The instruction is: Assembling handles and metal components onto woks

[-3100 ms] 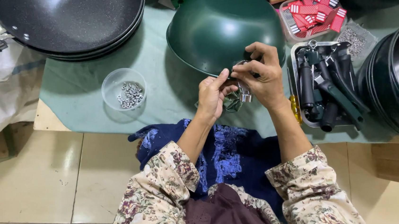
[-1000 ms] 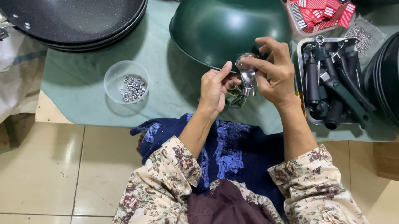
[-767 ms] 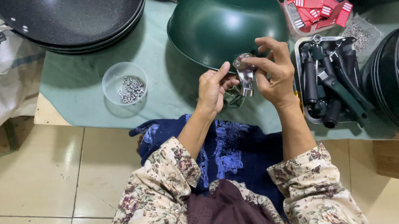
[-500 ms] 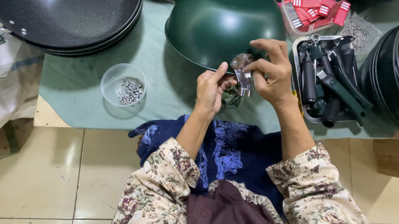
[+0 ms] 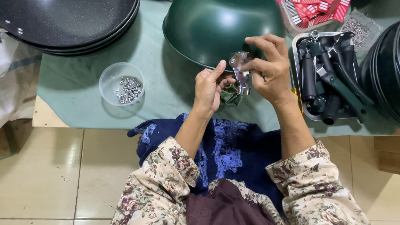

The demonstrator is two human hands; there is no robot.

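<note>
Both hands met at the near rim of the green wok [image 5: 221, 20] on the table's teal cloth [image 5: 157, 58]. Right hand [image 5: 269, 69] fingers pinched a small metal bracket [image 5: 241, 71]; left hand [image 5: 209, 85] fingers curled, thumb touching it. Beside them, toward the right edge, lay a tray of black handles [image 5: 331, 83].

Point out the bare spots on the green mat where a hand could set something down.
Bare mat lies between the stacked black pans, the green wok and the clear bowl of small metal parts; a narrower strip runs in front of that bowl. The right side is crowded: handle tray, red-packet tub, black pots.
</note>
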